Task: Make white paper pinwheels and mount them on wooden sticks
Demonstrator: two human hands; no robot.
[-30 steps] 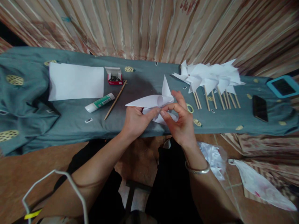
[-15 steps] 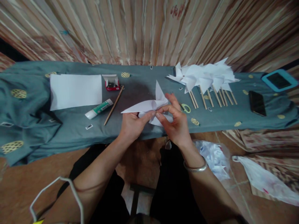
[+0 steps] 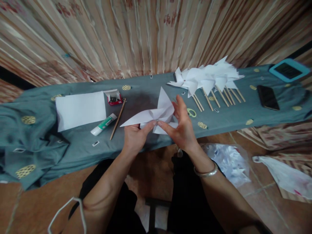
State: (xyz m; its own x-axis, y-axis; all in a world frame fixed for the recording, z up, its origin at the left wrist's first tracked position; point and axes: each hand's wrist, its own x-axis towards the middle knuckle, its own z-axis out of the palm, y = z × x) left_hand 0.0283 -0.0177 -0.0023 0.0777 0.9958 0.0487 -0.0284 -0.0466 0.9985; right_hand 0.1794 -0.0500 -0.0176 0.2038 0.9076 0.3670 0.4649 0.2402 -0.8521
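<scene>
pinched paper pinwheel [image 3: 159, 115] centre in both grips, left hand [image 3: 133, 136] and right hand [image 3: 181, 128], right of glue tube [image 3: 103, 124]; best kept flaps aligned.

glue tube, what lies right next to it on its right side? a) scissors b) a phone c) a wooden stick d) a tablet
c: the wooden stick lies loose on the cloth just right of the glue tube, while the phone is far off at the right end.
</scene>
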